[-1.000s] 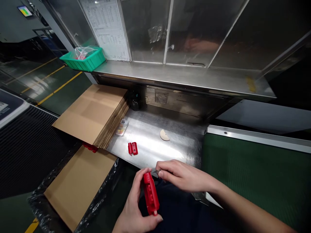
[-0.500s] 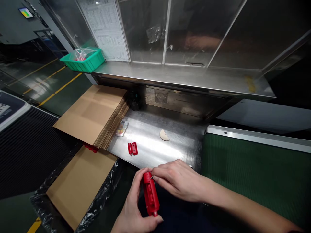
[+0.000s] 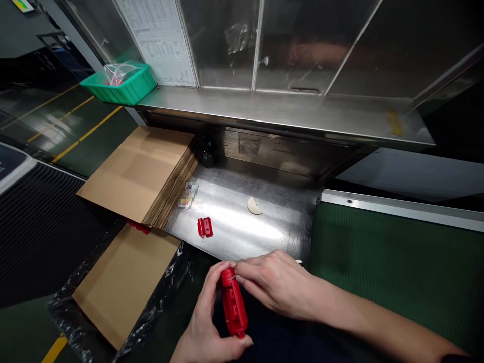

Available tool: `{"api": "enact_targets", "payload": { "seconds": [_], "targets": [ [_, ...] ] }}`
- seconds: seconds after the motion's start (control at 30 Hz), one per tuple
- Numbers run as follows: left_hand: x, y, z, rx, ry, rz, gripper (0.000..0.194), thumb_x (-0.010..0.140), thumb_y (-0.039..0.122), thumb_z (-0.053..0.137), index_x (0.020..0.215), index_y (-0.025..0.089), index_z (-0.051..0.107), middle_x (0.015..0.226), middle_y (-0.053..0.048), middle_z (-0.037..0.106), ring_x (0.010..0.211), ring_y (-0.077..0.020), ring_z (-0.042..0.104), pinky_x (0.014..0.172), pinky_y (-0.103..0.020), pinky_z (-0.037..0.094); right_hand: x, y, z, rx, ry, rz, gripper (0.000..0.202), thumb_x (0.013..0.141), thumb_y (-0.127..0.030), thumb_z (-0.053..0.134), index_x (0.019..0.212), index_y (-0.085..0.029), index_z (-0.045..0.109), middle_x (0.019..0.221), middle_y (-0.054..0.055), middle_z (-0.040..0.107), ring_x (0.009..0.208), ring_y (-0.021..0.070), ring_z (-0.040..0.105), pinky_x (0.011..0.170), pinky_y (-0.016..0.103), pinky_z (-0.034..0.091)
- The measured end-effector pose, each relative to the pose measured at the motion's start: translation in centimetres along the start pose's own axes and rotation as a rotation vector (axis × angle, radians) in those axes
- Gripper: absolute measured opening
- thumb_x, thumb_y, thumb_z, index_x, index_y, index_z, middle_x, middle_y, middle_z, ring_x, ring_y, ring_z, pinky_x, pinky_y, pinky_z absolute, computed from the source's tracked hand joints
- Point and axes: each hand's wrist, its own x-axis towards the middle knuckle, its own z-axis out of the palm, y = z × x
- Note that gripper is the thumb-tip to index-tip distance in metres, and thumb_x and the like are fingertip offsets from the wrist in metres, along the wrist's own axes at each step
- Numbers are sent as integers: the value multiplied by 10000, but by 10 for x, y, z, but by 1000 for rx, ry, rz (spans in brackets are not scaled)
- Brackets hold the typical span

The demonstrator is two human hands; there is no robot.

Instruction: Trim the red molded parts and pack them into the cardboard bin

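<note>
My left hand [image 3: 207, 315] grips a long red plastic part [image 3: 235, 305] by its two ends, thumb at the bottom and fingers at the top. Several recesses run along the part's side. My right hand [image 3: 278, 280] is closed in a pinch on a thin metal tip [image 3: 233, 277], which lies against the upper end of the red part. The rest of that tool is hidden in the fingers, so its kind is unclear. Beyond the hands, a smaller pair of red plastic pieces [image 3: 205, 228] lies on the metal tabletop [image 3: 227, 184].
A pale part-round disc [image 3: 254, 205] and a dark bottle [image 3: 206, 154] are on the tabletop. Stacked cardboard sheets [image 3: 136, 169] stand left, above a plastic-lined box [image 3: 124, 287]. A green conveyor belt [image 3: 397, 257] runs at right. A green bin [image 3: 121, 88] sits on the shelf.
The camera view has shifted slightly, so the background sits a little higher and further left. Both hands keep the same hold, with the metal tip still at the red part's upper end.
</note>
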Motion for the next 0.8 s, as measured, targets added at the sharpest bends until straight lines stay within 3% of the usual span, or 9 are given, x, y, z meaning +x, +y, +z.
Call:
{"api": "enact_targets", "payload": {
  "seconds": [0.2,0.43,0.8],
  "targets": [
    [-2,2,-2,50,-19,-11,1034,755,410,898,1609,357,318,1601,-127,359,1481,-448,366,1233,-619,300,-5,-6,0,-43,-38,32,270,1099,-412,374,975,-221,518,858,-25,649,591,110,423,550,313,200],
    [-2,10,-5,119,-61,14,1035,748,346,908,1604,352,325,1600,-143,378,1480,-458,367,1214,-668,302,-10,-11,-3,-15,-35,4,309,1108,-408,369,951,-198,533,822,-9,642,582,106,426,549,321,216],
    [-2,12,-5,139,-79,30,1032,752,355,909,1599,358,319,1617,-150,361,1488,-454,358,1203,-650,339,-8,-12,-3,-28,-82,-5,282,1105,-400,359,962,-212,514,820,-13,635,599,120,430,569,303,223]
  ]
}}
